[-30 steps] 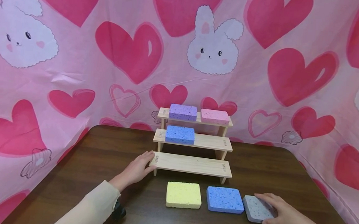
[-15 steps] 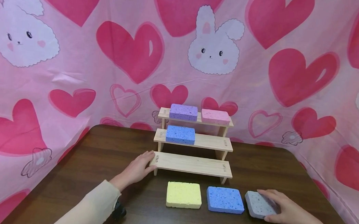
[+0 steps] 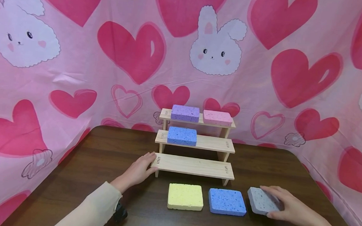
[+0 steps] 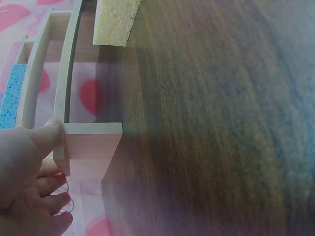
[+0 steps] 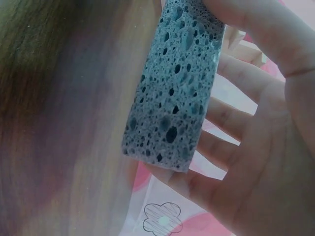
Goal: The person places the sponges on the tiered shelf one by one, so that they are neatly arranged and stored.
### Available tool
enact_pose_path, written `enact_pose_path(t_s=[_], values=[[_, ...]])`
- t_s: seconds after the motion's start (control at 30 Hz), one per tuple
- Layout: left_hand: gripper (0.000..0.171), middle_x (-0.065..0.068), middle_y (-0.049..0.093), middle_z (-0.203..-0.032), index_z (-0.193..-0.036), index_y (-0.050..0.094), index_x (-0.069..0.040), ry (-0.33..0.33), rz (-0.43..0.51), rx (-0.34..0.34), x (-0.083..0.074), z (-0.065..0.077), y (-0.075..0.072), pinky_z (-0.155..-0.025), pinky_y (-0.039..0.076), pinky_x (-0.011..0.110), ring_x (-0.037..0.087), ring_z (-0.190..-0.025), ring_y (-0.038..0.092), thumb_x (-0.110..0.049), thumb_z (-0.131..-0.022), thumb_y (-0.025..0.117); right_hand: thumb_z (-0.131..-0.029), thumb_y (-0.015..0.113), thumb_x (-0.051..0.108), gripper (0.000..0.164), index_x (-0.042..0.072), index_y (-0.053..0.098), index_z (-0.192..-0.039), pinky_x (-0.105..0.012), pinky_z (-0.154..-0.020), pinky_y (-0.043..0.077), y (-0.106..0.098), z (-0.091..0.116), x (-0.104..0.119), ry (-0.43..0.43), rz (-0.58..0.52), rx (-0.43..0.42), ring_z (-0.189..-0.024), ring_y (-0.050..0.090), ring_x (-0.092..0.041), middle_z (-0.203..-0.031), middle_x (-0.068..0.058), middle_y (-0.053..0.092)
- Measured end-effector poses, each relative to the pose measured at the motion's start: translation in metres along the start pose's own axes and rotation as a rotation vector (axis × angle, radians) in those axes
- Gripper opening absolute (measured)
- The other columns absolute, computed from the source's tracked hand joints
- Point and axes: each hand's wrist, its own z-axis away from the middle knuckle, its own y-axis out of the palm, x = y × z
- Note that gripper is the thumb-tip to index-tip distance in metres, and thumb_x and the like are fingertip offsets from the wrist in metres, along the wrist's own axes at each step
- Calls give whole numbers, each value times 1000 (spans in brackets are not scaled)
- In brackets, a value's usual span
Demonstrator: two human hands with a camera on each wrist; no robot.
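The right hand [image 3: 293,208] grips the gray sponge [image 3: 261,201] near the right end of the near edge of the desk [image 3: 113,150]. From the head its fingers hide part of the sponge's right side; the right wrist view shows a long, pitted side face, with the thumb on one side and the other fingers spread behind. Whether the sponge touches the desk cannot be told.

The left hand [image 3: 138,169] holds the left end of the lowest step of a three-tier wooden stand [image 3: 193,164]. The left wrist view adds what the head camera misses: the thumb [image 4: 49,135] against the board's edge, the other fingers curled past its end, and the broad leg [image 4: 91,152] underneath.

The near blue sponge [image 3: 227,201] lies just left of the gray one, with the yellow sponge [image 3: 185,197] farther left; both sit between the stand and the desk's near edge. Another blue sponge [image 3: 182,136] rests on the middle step, left of its center. The top step bears a purple sponge [image 3: 185,113] and a pink sponge [image 3: 217,117]. Heart-and-rabbit cloth [image 3: 75,60] hangs behind the desk's far edge.
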Motion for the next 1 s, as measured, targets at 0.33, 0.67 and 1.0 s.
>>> enact_pose_path(t_s=[0.33,0.67,1.0], values=[[55,20,40,-139,-132,46,4,-17,11,0,0,1,0,-103,26,51,36,-129,31,-23,-87,64,-68,78,34,73,10,49,-130,-47,-72,45,-2,-2,4,-4,1,-42,-95,42,-18,-116,-13,50],[54,20,40,-138,-131,47,5,-17,8,-3,0,0,0,-103,26,51,36,-129,31,-22,-87,64,-67,79,38,73,14,51,-130,-32,-71,46,-8,-9,8,-35,75,-106,-94,43,-10,-114,-6,52],[54,20,40,-138,-131,47,4,-15,6,0,-1,1,0,-101,28,53,37,-129,31,-21,-87,65,-68,79,37,74,10,49,-130,-44,-75,46,-14,-17,17,1,29,-84,-97,46,-23,-118,-12,50]])
